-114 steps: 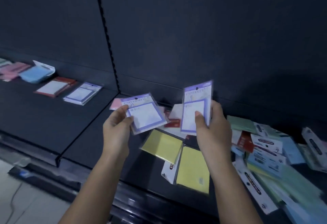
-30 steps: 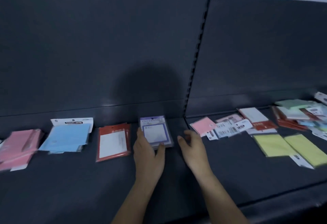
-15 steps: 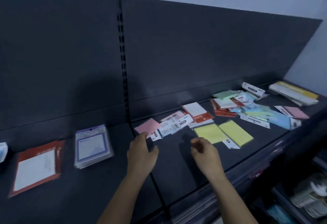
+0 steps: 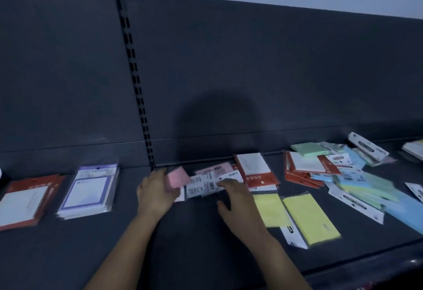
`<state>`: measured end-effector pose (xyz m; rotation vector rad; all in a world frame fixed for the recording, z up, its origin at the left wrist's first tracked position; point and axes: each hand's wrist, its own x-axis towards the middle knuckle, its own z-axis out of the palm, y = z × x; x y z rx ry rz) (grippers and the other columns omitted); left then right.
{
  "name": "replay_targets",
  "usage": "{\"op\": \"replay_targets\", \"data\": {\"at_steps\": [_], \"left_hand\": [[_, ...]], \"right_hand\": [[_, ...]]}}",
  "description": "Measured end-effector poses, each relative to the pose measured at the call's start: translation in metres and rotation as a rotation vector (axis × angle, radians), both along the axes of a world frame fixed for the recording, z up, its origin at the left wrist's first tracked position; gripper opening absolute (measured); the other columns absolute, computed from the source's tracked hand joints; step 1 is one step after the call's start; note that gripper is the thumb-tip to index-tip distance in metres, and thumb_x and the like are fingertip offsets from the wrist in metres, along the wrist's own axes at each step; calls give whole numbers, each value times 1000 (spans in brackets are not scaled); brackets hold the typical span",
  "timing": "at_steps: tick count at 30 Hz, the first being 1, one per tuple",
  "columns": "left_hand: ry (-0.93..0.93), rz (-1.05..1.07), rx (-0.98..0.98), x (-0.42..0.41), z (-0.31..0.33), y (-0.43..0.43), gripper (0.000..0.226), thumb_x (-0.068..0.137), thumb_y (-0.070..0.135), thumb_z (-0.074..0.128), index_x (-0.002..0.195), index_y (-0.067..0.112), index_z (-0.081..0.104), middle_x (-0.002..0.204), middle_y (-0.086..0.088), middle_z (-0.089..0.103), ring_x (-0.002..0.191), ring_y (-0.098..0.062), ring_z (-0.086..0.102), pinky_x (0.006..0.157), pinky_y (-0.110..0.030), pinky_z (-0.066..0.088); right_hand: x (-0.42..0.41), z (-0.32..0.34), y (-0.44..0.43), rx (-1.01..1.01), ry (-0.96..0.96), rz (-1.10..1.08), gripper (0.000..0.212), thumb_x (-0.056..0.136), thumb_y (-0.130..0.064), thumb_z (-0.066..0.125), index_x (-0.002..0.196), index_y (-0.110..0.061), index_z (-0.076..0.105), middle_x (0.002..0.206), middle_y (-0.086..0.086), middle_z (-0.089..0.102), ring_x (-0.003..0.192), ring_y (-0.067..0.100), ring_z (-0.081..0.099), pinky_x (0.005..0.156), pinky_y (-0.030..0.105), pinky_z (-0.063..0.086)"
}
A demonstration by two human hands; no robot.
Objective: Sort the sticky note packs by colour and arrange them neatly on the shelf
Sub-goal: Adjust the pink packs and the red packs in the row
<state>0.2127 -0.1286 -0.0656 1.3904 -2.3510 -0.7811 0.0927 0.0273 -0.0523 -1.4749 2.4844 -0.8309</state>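
Observation:
On the dark shelf [image 4: 201,246], my left hand [image 4: 154,194] holds a small pink sticky note pack [image 4: 179,178] by its left edge; motion blur hides the exact grip. My right hand [image 4: 238,203] reaches in with straight fingers, its tips touching white barcoded packs [image 4: 201,187] just right of the pink one. To the left lie two sorted stacks: purple-framed packs [image 4: 89,194] and red-backed white packs [image 4: 24,201].
Two yellow packs [image 4: 270,210] [image 4: 310,217] lie right of my right hand. A red-and-white pack [image 4: 254,168] sits behind them. A mixed heap of green, blue and red packs [image 4: 357,175] fills the right end. A slotted upright [image 4: 137,88] divides the back panel.
The purple packs I held were set on the purple stack. The view swung right; both hands moved to the loose packs, the left taking the pink pack, the right touching the white ones.

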Motion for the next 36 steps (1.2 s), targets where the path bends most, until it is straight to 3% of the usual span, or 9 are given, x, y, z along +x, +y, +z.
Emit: {"op": "replay_targets", "data": {"at_steps": [5,10,13,19,23,25,28,32,36], "left_hand": [[92,191,46,8,3,-1,57,70,31,75,119,8,56,109,-13,53,109,-34,50,90,-39,43],[322,321,219,26,9,-5,46,67,22,80,101,11,51,94,-8,65,83,-28,63,76,-38,52],[353,293,211,30,14,-7,46,62,35,83,91,11,57,88,-4,65,83,-27,62,79,-41,52],[608,250,381,35,15,-4,9,81,16,71,81,13,62,85,-7,70,85,-29,66,85,-45,52],[670,217,429,43,18,3,5,86,11,65,82,13,62,82,-5,70,78,-23,63,74,-32,49],[677,216,455,48,17,5,2,86,10,64,85,12,63,83,-6,70,78,-21,64,74,-31,49],[709,221,508,55,19,8,3,88,10,62,90,10,64,88,-8,71,82,-22,65,78,-33,50],[781,243,544,61,28,18,8,91,11,58,93,8,64,88,-5,71,80,-17,64,70,-24,47],[881,303,577,72,38,39,9,91,12,57,94,10,65,88,-2,72,76,-10,65,65,-18,44]], "right_hand": [[-7,-4,-29,106,48,152,63,89,-14,49,146,-22,23,155,-5,16,144,13,7,116,28,4],[-23,-10,-57,-75,-137,-13,45,82,0,53,125,-11,54,124,7,56,118,24,48,100,33,38],[-47,-8,-69,143,-17,-47,51,86,1,45,135,-12,46,135,9,50,125,26,43,105,36,34],[-70,7,-73,563,-13,129,71,91,-24,54,149,-18,13,157,3,12,142,25,15,115,35,20],[-65,18,-76,688,6,54,79,75,-36,73,141,-14,34,143,13,31,133,31,24,105,36,31],[-59,21,-77,620,6,-21,55,72,-35,77,117,-12,55,121,10,49,114,26,44,89,31,42],[-46,34,-73,373,57,-184,19,81,-17,67,97,-11,60,101,8,61,87,23,56,68,27,41],[-33,48,-61,-46,365,-268,20,82,-2,56,97,-13,64,96,5,67,89,28,59,72,34,38],[-10,54,-51,-460,318,-43,18,73,2,69,82,-14,68,81,1,64,83,25,54,78,26,27]]}}
